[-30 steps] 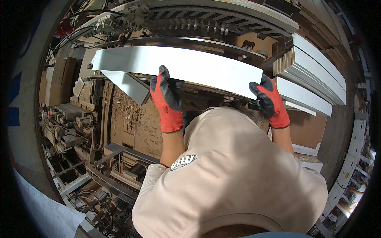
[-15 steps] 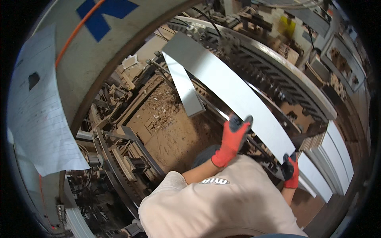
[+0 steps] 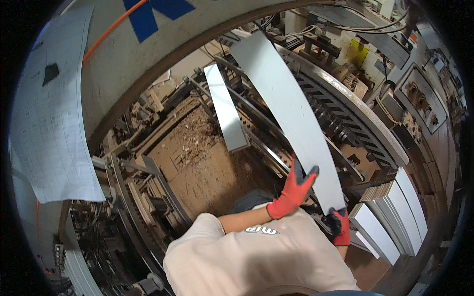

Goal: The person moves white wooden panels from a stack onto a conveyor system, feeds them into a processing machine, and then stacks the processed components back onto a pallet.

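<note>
Faces a broad pale machine beam (image 3: 114, 74) with a blue marking, arching across the upper left; looks down on a debris-strewn brown surface (image 3: 197, 170) inside the machine, with scraps and shavings gathered toward the far edge; wears a beige shirt (image 3: 242, 264); holds a long white board (image 3: 289, 108) aslant above the machine's metal rails (image 3: 267, 152), with the far end pointing away and the near end close to the body; cannot tell whether the far end touches anything beneath; shows a written sheet of paper (image 3: 49, 123) at the far left, in front of the beam; includes a stack of white boards (image 3: 397, 212) just right of the near end; includes a shorter white board (image 3: 224, 106) left of the long one, lower end reaching over the brown surface near the right edge; clamps the left hand (image 3: 293, 190) on the long board's left edge, thumb laid over the upper face; clamps the right hand (image 3: 338, 224) on the near end, dark glove fingertips against the rim; wears red-and-black gloves on both.
</note>
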